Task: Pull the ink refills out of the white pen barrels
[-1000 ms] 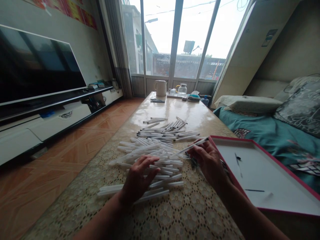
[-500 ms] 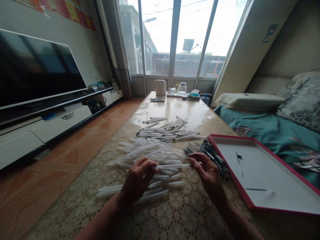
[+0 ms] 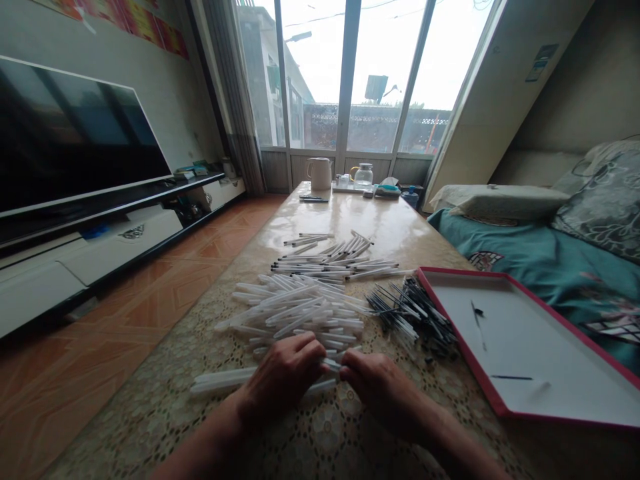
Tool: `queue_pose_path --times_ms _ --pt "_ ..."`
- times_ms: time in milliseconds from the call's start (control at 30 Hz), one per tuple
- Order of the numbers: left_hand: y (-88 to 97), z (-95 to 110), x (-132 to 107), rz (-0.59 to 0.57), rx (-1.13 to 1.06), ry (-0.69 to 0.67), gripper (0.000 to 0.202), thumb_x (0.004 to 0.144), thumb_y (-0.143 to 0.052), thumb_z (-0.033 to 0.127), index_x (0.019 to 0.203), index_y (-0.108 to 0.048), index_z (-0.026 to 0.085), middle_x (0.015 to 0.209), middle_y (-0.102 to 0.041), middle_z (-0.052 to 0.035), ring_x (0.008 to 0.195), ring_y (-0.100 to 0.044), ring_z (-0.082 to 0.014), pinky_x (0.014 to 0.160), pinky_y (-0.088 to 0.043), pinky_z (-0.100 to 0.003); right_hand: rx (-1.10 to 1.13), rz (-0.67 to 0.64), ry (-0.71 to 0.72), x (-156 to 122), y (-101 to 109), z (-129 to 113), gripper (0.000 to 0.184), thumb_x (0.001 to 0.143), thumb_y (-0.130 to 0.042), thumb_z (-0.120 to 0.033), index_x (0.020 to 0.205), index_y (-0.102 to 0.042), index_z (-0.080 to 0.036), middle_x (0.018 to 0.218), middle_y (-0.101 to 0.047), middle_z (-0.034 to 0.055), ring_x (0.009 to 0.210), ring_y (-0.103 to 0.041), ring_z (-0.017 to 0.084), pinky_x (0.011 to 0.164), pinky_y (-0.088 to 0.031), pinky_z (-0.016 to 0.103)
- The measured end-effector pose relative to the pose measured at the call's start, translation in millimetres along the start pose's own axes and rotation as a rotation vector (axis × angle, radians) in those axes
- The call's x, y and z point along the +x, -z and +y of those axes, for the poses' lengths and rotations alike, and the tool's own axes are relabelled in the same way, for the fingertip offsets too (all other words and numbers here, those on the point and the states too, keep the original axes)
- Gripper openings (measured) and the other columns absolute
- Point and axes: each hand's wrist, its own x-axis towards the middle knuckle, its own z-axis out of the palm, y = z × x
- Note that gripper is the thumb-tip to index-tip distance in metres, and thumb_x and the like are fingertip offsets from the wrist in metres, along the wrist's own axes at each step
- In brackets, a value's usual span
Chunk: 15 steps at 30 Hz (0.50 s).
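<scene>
My left hand [image 3: 287,373] is closed around a white pen barrel [image 3: 333,365], whose short middle part shows between my hands. The fingers of my right hand [image 3: 375,379] pinch the other end of that barrel, close to my left fingertips. Just beyond my hands lies a heap of translucent white pen barrels [image 3: 295,303]. A few more loose barrels [image 3: 223,380] lie left of my left wrist, partly behind it. To the right is a pile of dark, thin pen refills [image 3: 400,310] with small black pieces beside it. What my palms cover is hidden.
Pens with dark ends [image 3: 330,267] lie in rows past the heap. A red-rimmed white tray [image 3: 500,400] sits at the right, with a few thin pieces inside. At the far end stand a beige jug [image 3: 319,175] and a glass pot [image 3: 364,175]. A sofa [image 3: 530,247] flanks the table.
Both hands have come nearer to me and closer together. My right hand has moved left from beside the refills, and less of the held barrel shows between the hands.
</scene>
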Motion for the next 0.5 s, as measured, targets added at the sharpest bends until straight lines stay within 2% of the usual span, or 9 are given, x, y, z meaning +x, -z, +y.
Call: queue_pose_path --times_ms 100,200,367,500 --pt "-1.1 1 -1 -0.043 0.069 -0.016 0.029 0.096 -0.039 0.031 0.072 -0.051 0.019 0.066 -0.052 -0.0005 0.052 -0.047 -0.013 0.049 -0.033 -0.025 0.007 0.008 0.05 -1 -6 1 0.031 0.098 -0.036 -0.032 0.072 -0.047 -0.022 0.06 -0.055 -0.0038 0.053 -0.049 0.011 0.049 -0.029 0.023" --pt "-1.7 4 -1 -0.057 0.078 0.045 0.03 0.096 -0.036 0.026 0.069 -0.048 0.02 0.063 -0.051 0.001 0.05 -0.046 -0.0122 0.049 -0.03 -0.025 -0.128 0.064 0.08 -2 -6 -1 0.029 0.098 -0.039 -0.031 0.072 -0.049 -0.022 0.058 -0.057 -0.004 0.048 -0.047 0.011 0.047 -0.025 0.024" --pt "0.8 10 6 -0.081 -0.116 0.203 0.033 0.095 -0.034 0.025 0.063 -0.04 0.02 0.059 -0.044 0.0034 0.053 -0.044 -0.0118 0.053 -0.03 -0.024 -0.439 0.048 0.123 1 9 -9 0.017 0.096 -0.049 -0.025 0.08 -0.052 -0.021 0.065 -0.062 -0.0015 0.052 -0.053 0.014 0.049 -0.021 0.029" --pt "6.7 14 12 -0.123 -0.277 0.353 0.038 0.095 -0.031 0.032 0.059 -0.03 0.02 0.056 -0.035 0.0048 0.053 -0.036 -0.0109 0.054 -0.026 -0.024 -0.535 0.101 0.175 2 16 -11 0.014 0.094 -0.052 -0.021 0.08 -0.05 -0.022 0.069 -0.06 -0.0021 0.06 -0.056 0.016 0.052 -0.022 0.031"
